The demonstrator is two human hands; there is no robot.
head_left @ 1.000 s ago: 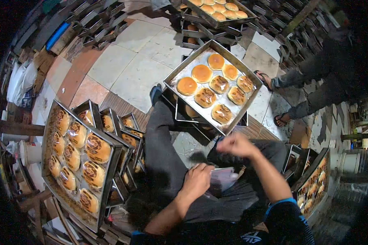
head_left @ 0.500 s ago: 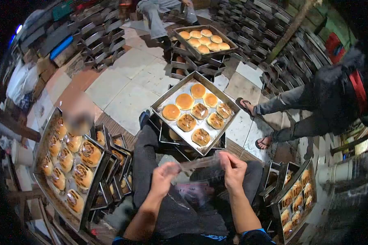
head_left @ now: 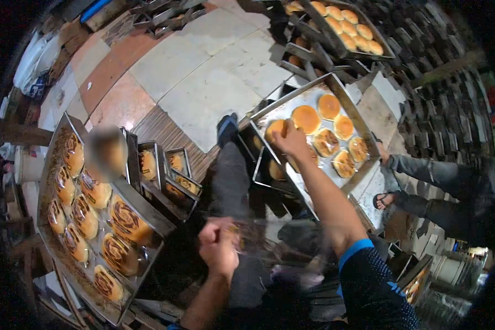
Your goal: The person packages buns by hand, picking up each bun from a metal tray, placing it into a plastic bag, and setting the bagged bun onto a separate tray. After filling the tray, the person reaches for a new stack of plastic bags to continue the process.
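From the head camera, the right hand (head_left: 291,142) reaches over the shiny rectangular metal baking tray (head_left: 363,129) in front, fingers curled down around the round golden-brown bun (head_left: 275,129) at the tray's near-left corner. That bun looks soft and light, easily squashed, so it is best cupped by its sides. Nearer the body than the tray, the left hand (head_left: 219,245) is closed, pinching a thin clear plastic bag (head_left: 253,236), limp and slippery. About 6 more buns sit on the tray beyond.
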